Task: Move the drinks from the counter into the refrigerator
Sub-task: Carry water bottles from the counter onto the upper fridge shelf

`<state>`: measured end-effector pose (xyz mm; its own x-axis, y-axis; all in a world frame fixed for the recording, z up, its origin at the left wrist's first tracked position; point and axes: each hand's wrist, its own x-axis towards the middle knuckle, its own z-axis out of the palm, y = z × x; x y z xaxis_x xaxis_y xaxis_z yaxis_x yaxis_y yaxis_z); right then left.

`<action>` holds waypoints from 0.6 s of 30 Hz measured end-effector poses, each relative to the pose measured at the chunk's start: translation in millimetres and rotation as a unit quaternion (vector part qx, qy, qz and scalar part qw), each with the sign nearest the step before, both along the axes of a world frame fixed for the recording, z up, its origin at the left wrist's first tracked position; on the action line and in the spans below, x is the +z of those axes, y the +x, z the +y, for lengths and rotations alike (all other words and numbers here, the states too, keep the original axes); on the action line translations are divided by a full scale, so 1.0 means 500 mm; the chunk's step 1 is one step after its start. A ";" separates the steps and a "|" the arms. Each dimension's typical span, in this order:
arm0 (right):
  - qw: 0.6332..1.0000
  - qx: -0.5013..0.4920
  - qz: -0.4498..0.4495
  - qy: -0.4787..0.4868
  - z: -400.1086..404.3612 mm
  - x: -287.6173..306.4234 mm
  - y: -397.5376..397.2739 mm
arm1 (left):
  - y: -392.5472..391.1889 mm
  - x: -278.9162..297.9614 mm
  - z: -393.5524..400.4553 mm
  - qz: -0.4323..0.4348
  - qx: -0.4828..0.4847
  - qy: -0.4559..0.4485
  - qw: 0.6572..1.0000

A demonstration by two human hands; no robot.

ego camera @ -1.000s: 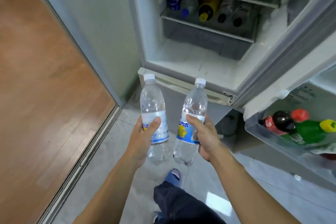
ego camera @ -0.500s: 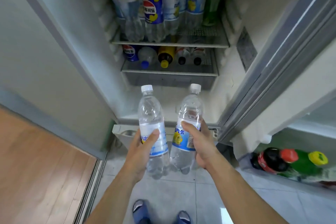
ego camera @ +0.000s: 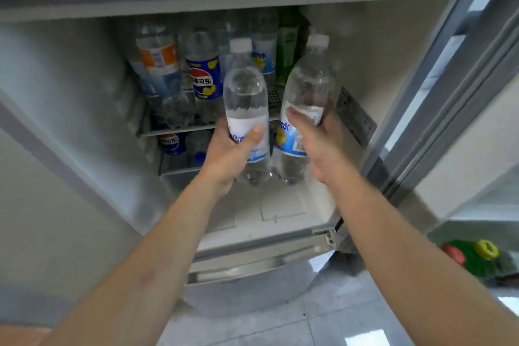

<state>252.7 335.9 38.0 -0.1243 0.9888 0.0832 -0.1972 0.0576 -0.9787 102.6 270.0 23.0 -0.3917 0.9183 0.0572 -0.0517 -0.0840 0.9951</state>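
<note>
Bottles already crowd the left of the refrigerator's upper shelf (ego camera: 179,130): an orange-labelled one (ego camera: 157,64), then a Pepsi bottle (ego camera: 202,78) just right of it. In front of that shelf, the left hand (ego camera: 233,149) wraps a clear water bottle (ego camera: 245,93) around its label, upright, cap up, so it can stand straight on the rack. Just right of it, the right hand (ego camera: 314,137) clamps a second water bottle (ego camera: 310,84), tilted slightly, likely heading for the shelf's open right side.
</note>
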 end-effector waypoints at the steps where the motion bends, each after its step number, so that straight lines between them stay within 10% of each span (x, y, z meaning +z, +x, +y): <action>1: 1.000 -0.019 -0.004 0.022 0.017 0.019 -0.009 | -0.004 0.015 0.023 0.025 -0.004 0.016 1.000; 18: 0.987 -0.003 -0.077 0.140 0.218 0.075 -0.083 | -0.006 0.051 0.263 0.136 0.123 0.128 0.975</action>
<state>211.2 444.7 75.6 -0.1516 0.9306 0.3332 -0.0457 0.3301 -0.9428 99.6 401.4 48.4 -0.5366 0.7407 0.4042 0.2638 -0.3078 0.9142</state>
